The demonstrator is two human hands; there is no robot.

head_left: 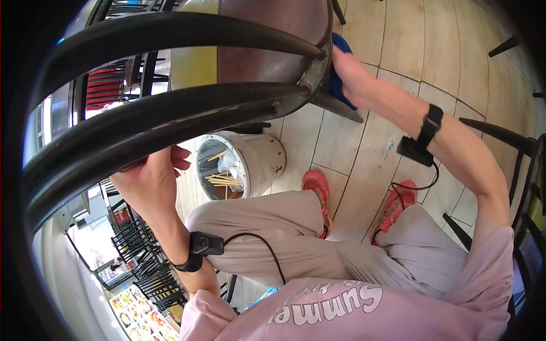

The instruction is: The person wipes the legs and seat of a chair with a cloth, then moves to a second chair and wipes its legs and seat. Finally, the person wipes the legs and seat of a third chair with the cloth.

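A dark wooden chair [187, 94] with a brown and yellow seat fills the top of the head view, tilted across it. My left hand [156, 167] is at the chair's lower back rail, its fingers curled and partly hidden by the rail. Over at the seat's right edge, my right hand [354, 79] presses a blue cloth [339, 45] against the side of the chair. The hand covers part of the cloth, and a fold of it hangs down by a chair leg [338, 107].
A white bucket [264, 159] lined with a plastic bag holds wooden sticks and other rubbish, just right of my left hand. Another dark chair [526, 170] stands at the right edge. More chairs [156, 284] are at lower left. My shoes [317, 196] rest on the tiled floor [352, 148].
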